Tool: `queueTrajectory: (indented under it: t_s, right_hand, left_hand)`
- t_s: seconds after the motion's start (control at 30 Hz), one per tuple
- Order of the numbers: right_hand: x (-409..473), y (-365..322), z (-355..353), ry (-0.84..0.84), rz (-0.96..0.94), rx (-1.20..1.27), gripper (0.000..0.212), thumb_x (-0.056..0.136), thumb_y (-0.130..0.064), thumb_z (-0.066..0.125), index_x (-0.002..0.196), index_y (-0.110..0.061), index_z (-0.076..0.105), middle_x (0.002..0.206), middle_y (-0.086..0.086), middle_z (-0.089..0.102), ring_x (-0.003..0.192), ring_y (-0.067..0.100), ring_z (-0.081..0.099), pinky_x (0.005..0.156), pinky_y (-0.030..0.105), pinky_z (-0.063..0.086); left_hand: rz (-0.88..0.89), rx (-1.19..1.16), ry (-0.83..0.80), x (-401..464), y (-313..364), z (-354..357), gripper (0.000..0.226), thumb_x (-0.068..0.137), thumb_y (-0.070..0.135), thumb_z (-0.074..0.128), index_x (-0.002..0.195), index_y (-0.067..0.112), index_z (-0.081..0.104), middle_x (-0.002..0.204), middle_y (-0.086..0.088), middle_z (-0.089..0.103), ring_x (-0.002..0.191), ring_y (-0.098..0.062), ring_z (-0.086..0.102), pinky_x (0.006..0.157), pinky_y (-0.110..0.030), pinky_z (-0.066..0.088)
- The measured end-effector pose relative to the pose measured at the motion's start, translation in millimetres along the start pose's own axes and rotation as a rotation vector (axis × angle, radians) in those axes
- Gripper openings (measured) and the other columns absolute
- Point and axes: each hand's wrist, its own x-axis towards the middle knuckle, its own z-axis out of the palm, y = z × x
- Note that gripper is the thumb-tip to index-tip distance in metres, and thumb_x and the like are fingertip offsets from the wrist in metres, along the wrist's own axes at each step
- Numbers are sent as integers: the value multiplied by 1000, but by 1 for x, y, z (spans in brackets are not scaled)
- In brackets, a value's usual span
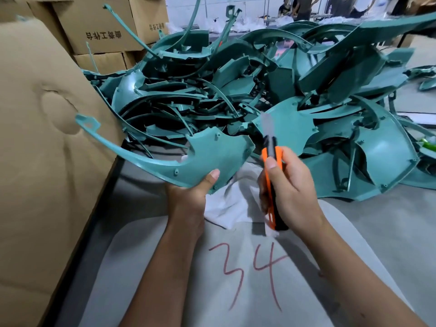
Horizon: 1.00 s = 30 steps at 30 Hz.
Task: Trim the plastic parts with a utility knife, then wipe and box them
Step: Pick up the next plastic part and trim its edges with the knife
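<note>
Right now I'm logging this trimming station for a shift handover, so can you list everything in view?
held plastic part: one, teal, raised above the table's near edge
utility knife: one, orange and black, blade out, pointing up
white cloth: one, on the table beneath the hands
pile of plastic parts: many, teal, heaped on the table behind
cardboard boxes: several, brown, stacked far left
cardboard sheet: one, brown, left edge
table: one, grey, "34" written in red
left hand: grips the held part
right hand: grips the knife
</note>
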Motion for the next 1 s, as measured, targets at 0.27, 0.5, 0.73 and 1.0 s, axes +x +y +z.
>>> queueTrajectory:
  t_s: [0.27,0.5,0.73,1.0]
  right_hand:
    - [-7,-9,7,-263,-7,88,28,110,-30,45,101,-4,48,61,19,54,37,29,48,35,32,38]
    - [10,9,-5,8,36,-523,32,109,-29,49,79,-16,48,66,1,52,62,18,48,58,31,35]
    - [0,6,7,-90,-207,-474,24,107,-34,45,83,-34,42,63,-5,46,60,18,47,58,35,40]
    - [13,20,-16,98,43,-513,33,108,-25,51,78,-10,47,64,-1,53,60,17,47,55,23,36]
  left_hand:
    - [159,160,-73,-1,1,-3,49,80,-13,78,126,-8,61,121,-19,72,112,-29,71,101,-37,56]
    - [220,175,-23,7,5,-16,32,82,-3,81,98,24,74,103,5,79,99,-14,74,88,-26,57]
    - [202,170,-12,7,3,-14,36,79,-3,84,110,10,71,109,-6,78,103,-22,73,92,-32,58]
    - [200,131,3,4,8,-8,30,79,0,84,96,25,78,101,10,80,96,-10,76,83,-25,59]
